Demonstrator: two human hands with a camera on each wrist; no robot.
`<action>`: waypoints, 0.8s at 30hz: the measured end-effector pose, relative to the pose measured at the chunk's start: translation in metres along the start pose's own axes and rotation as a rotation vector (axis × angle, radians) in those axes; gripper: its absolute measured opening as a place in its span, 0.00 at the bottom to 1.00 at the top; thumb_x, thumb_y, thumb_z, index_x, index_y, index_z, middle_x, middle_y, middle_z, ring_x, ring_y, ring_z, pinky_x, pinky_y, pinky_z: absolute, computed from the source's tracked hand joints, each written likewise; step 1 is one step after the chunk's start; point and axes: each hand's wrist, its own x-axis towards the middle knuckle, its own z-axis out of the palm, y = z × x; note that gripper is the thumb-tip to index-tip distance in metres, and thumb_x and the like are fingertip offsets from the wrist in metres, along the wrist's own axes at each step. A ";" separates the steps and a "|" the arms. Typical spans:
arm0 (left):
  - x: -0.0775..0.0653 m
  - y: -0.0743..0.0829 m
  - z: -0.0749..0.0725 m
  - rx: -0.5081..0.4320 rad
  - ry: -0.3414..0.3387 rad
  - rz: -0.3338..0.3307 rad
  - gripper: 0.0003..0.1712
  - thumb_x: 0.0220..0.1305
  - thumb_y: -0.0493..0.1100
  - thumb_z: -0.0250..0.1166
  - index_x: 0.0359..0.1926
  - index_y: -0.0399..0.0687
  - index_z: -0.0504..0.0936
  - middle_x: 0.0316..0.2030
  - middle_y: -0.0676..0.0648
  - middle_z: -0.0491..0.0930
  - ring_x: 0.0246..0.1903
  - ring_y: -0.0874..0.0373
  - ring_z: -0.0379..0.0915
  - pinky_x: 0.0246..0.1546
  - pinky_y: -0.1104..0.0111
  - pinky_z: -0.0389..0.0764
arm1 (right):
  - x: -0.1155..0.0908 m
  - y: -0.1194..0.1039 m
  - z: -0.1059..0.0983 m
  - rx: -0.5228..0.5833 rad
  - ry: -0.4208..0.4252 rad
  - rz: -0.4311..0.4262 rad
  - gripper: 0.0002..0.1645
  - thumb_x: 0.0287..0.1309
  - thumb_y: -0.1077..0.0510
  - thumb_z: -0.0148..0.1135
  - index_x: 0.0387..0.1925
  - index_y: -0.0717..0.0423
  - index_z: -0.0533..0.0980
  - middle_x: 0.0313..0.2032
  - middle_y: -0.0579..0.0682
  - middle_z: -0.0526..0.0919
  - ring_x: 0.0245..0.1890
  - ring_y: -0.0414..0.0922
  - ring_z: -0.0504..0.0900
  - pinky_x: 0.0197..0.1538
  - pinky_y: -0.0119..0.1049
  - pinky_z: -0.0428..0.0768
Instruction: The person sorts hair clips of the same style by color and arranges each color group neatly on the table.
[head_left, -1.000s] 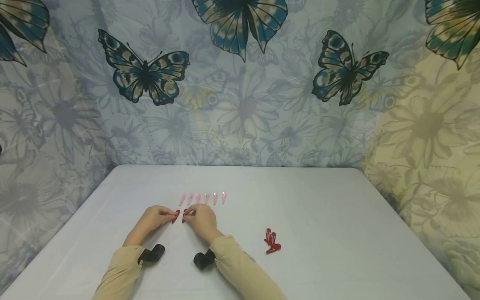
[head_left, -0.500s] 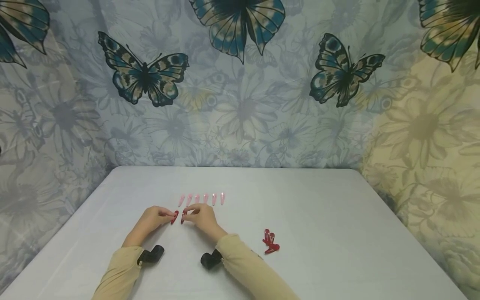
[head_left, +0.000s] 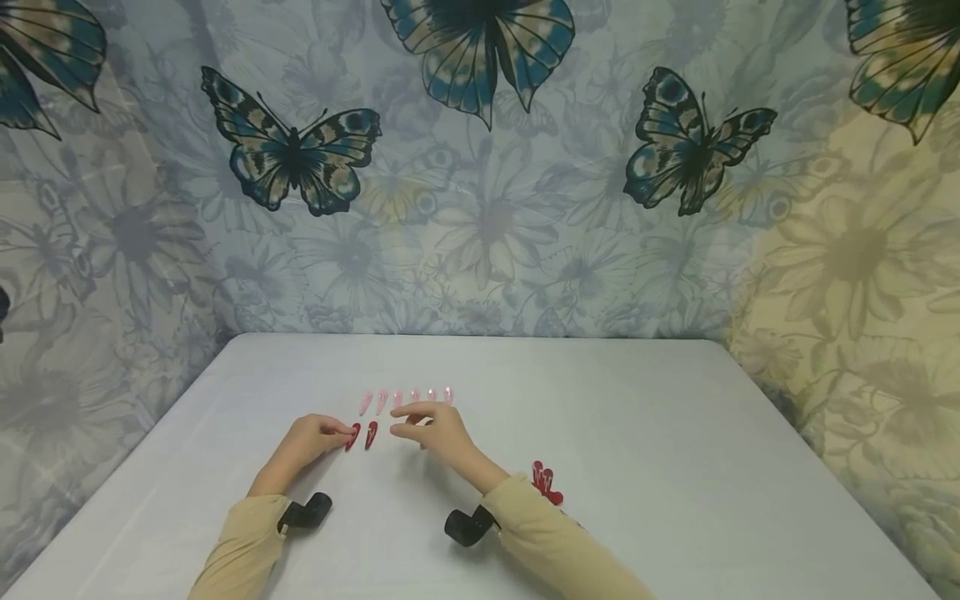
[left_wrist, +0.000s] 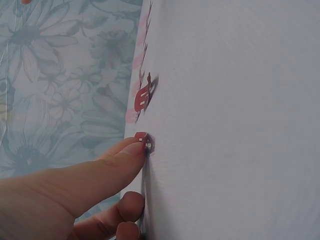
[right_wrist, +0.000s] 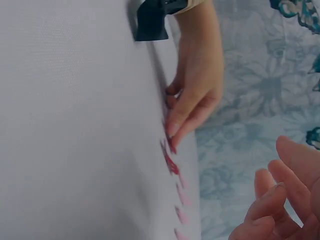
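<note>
- The loose red clips [head_left: 547, 481] are lying nearer the person than the fingers of the right hand [head_left: 442, 433] and well to their right. The right sleeve [head_left: 558, 537] is partly covering them, so their exact number cannot be told. Judgement: these are forming the portion not yet lined up.
- The right hand's fingers are standing parted above the tabletop [head_left: 675, 433], holding nothing.
- The left hand [head_left: 309, 437] is pinching the left red clip [head_left: 356, 430], which is resting at its fingertips. Judgement: this clip is nearly set, awaiting release.
- The second red clip [head_left: 371, 435] is lying untouched between the two hands' fingers, just beside the left red clip. Judgement: it is counting as placed; the red row is at an early stage.
- Six pink clips [head_left: 398, 398] are forming a row just beyond the fingers, the right hand partly hiding some. Judgement: this row is looking finished.
</note>
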 end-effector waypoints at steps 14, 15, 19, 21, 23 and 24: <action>0.000 0.002 -0.002 -0.016 0.011 0.013 0.06 0.50 0.39 0.67 0.31 0.42 0.85 0.31 0.45 0.80 0.27 0.58 0.67 0.28 0.65 0.69 | -0.043 -0.026 -0.072 -0.006 -0.022 -0.068 0.13 0.52 0.62 0.62 0.41 0.63 0.79 0.35 0.52 0.81 0.17 0.42 0.68 0.24 0.33 0.71; 0.000 0.002 -0.002 -0.019 0.009 0.009 0.06 0.50 0.39 0.67 0.31 0.42 0.85 0.32 0.45 0.80 0.27 0.57 0.67 0.28 0.65 0.69 | -0.047 -0.029 -0.078 -0.016 -0.017 -0.071 0.13 0.52 0.63 0.62 0.41 0.64 0.79 0.35 0.53 0.81 0.17 0.42 0.68 0.24 0.33 0.71; 0.000 0.003 -0.001 -0.013 0.009 0.015 0.05 0.50 0.39 0.67 0.30 0.43 0.85 0.33 0.45 0.81 0.31 0.57 0.69 0.33 0.63 0.69 | -0.058 -0.028 -0.096 -0.023 0.010 -0.069 0.13 0.53 0.63 0.61 0.42 0.65 0.79 0.38 0.56 0.81 0.16 0.42 0.66 0.24 0.33 0.70; 0.000 0.003 0.000 -0.015 0.009 0.015 0.05 0.50 0.38 0.67 0.30 0.43 0.85 0.32 0.45 0.80 0.30 0.57 0.68 0.32 0.63 0.69 | -0.061 -0.021 -0.103 -0.027 0.022 -0.070 0.14 0.53 0.62 0.62 0.42 0.63 0.79 0.38 0.55 0.81 0.16 0.42 0.66 0.24 0.32 0.69; -0.001 0.003 0.001 -0.017 0.010 0.012 0.04 0.50 0.37 0.66 0.30 0.43 0.85 0.31 0.46 0.80 0.29 0.58 0.68 0.31 0.64 0.68 | -0.064 -0.014 -0.109 -0.031 0.027 -0.068 0.14 0.53 0.61 0.62 0.42 0.62 0.79 0.38 0.53 0.81 0.16 0.44 0.66 0.23 0.32 0.69; -0.001 0.003 0.002 -0.017 0.008 0.012 0.04 0.50 0.37 0.66 0.30 0.43 0.85 0.31 0.46 0.80 0.29 0.58 0.67 0.31 0.64 0.68 | -0.066 -0.011 -0.112 -0.041 0.029 -0.065 0.14 0.53 0.61 0.62 0.42 0.62 0.79 0.37 0.53 0.81 0.16 0.45 0.66 0.23 0.32 0.68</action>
